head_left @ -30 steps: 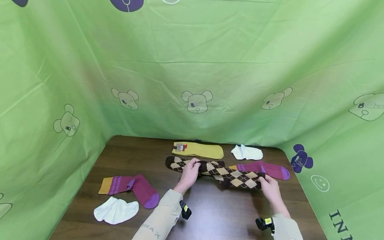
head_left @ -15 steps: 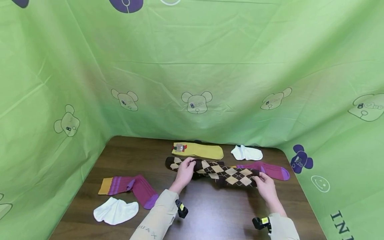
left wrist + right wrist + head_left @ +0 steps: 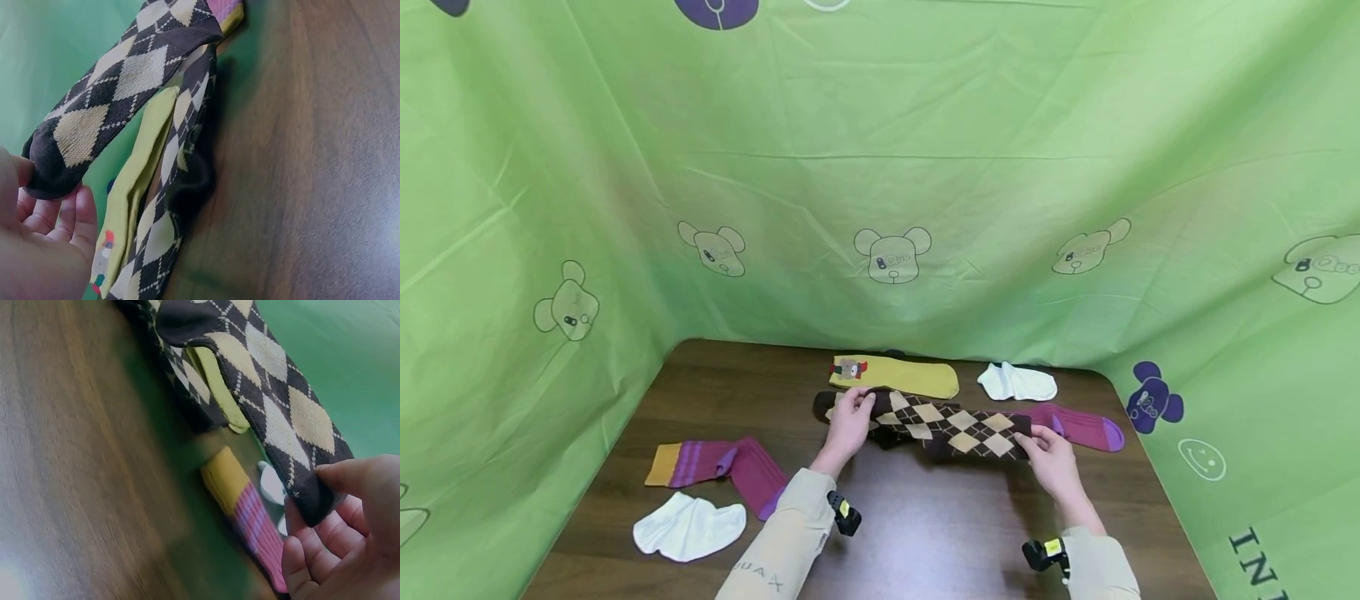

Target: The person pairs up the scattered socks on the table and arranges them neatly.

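An argyle sock in dark brown, tan and cream is stretched out between both hands, raised off the table. My left hand pinches its dark rounded toe between thumb and fingers. At the other end, my right hand pinches the dark cuff. A second argyle sock of the same pattern lies on the table beneath and behind the held one, partly hidden by it. Behind that lies a yellow sock with an animal design at its left end.
A purple sock lies behind the right hand, its yellow cuff showing in the right wrist view. A white sock is at the back right. Another purple sock and white sock lie left on the brown table.
Both hands have moved leftward with the argyle sock held between them, its toe end passing over the lying argyle sock. The other socks have stayed in place.
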Tool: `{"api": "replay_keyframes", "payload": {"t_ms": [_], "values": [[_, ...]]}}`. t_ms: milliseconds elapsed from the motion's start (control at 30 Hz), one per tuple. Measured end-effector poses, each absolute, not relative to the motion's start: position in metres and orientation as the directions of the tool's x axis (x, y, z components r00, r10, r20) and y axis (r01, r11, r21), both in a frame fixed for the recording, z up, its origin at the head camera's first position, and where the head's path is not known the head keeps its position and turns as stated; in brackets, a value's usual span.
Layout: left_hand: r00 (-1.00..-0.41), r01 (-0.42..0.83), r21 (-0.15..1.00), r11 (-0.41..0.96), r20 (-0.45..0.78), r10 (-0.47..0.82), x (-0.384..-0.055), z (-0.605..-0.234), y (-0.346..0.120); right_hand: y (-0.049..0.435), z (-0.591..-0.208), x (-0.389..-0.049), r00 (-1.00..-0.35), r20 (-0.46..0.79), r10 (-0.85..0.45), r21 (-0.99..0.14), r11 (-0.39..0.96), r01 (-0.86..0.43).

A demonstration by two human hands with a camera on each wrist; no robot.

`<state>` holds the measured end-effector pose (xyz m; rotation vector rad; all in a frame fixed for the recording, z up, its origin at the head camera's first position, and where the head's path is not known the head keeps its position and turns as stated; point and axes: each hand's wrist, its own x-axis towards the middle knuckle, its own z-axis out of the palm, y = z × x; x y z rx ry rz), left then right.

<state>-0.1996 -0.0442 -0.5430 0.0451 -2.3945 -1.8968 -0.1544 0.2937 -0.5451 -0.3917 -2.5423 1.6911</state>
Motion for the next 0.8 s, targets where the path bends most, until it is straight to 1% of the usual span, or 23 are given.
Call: {"api": "replay_keyframes", "payload": {"t_ms": [267, 400, 567, 800], "values": [[-0.986, 0.058, 0.967, 0.247, 0.095, -0.137, -0.205, -0.544, -0.056, 0.279, -0.553, -0.157, -0.960, -0.098, 0.263, -0.914, 0.358, 0.191], [-0.982, 0.046, 0.974, 0.223, 0.086, -0.169, -0.206, -0.544, -0.062, 0.273, -0.556, -0.158, -0.958, -0.091, 0.272, -0.914, 0.360, 0.189], [-0.977, 0.019, 0.982, 0.189, 0.058, -0.204, -0.208, -0.543, -0.068, 0.266, -0.557, -0.160, -0.960, -0.087, 0.265, -0.928, 0.330, 0.175], [-0.969, -0.001, 0.983, 0.183, 0.044, -0.242, -0.211, -0.544, -0.076, 0.256, -0.553, -0.166, -0.968, -0.072, 0.240, -0.926, 0.343, 0.154]]}}
